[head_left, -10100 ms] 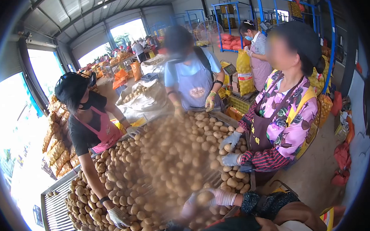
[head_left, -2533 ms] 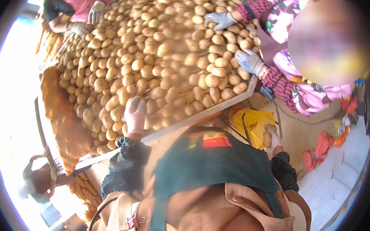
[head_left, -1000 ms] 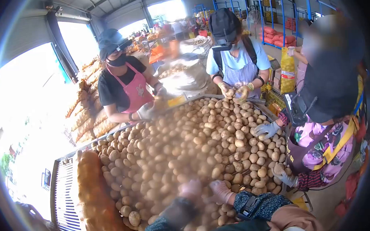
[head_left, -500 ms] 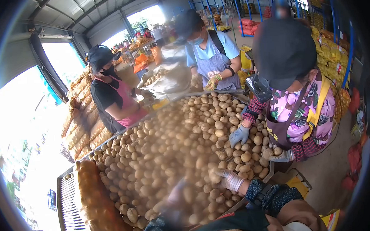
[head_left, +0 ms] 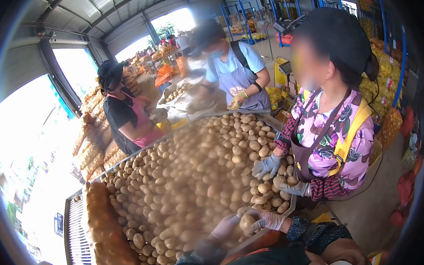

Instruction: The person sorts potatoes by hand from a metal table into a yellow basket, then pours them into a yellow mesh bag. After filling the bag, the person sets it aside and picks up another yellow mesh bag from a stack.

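Note:
Several dozen loose potatoes (head_left: 177,199) fill a large sorting table in front of me. My right hand (head_left: 270,220), in a pale glove, grips a potato (head_left: 247,223) near the table's front edge. Close to the left of that potato is my left hand (head_left: 224,227), also in a light glove. A hazy patch blurs the left hand, so I cannot tell how its fingers are set.
A filled mesh sack (head_left: 108,229) lies along the table's left end beside a slatted rack (head_left: 80,240). At the right, a person in a floral top (head_left: 336,137) has gloved hands on potatoes. Two more people stand across the table. Stacked sacks (head_left: 97,132) rise behind.
My right hand has moved left and down with its potato, and my left hand has come up beside it. The person at the right has raised their head and turned it left.

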The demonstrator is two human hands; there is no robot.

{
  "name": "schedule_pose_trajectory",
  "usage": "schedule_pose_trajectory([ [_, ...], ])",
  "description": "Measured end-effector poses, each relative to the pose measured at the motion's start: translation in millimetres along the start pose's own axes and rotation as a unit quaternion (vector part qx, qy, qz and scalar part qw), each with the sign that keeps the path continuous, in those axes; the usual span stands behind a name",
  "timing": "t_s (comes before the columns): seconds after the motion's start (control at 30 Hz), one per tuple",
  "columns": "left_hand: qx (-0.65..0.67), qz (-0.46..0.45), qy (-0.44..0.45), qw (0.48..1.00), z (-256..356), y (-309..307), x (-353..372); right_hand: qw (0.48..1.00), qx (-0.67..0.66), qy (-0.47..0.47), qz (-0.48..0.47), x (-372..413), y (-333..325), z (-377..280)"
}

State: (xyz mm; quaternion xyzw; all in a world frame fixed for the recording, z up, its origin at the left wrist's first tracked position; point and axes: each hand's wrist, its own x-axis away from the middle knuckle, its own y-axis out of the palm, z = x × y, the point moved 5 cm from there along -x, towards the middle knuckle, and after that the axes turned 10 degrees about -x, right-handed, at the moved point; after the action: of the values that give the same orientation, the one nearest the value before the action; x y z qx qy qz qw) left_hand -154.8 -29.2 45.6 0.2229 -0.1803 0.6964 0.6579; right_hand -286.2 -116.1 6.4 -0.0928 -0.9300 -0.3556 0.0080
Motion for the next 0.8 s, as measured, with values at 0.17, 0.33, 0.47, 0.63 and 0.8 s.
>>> schedule_pose_trajectory([
  [0.17, -0.189, 0.068, 0.024, 0.979, -54, -10, -39, 0.990, -0.140, 0.017, -0.005, 9, -17, 8],
  [0.33, 0.080, 0.056, 0.042, 0.994, -96, -20, -51, 0.924, -0.379, -0.012, 0.039, 21, -40, 30],
  [0.47, -0.169, 0.125, 0.200, 0.957, -118, -22, -62, 0.886, -0.448, 0.007, 0.118, 33, -62, 56],
  [0.63, -0.089, 0.042, 0.115, 0.988, -112, 2, -67, 0.860, -0.500, 0.017, 0.098, 40, -86, 86],
  [0.8, 0.017, 0.063, 0.062, 0.996, -88, 27, -52, 0.922, -0.377, 0.003, 0.090, 66, -74, 83],
])
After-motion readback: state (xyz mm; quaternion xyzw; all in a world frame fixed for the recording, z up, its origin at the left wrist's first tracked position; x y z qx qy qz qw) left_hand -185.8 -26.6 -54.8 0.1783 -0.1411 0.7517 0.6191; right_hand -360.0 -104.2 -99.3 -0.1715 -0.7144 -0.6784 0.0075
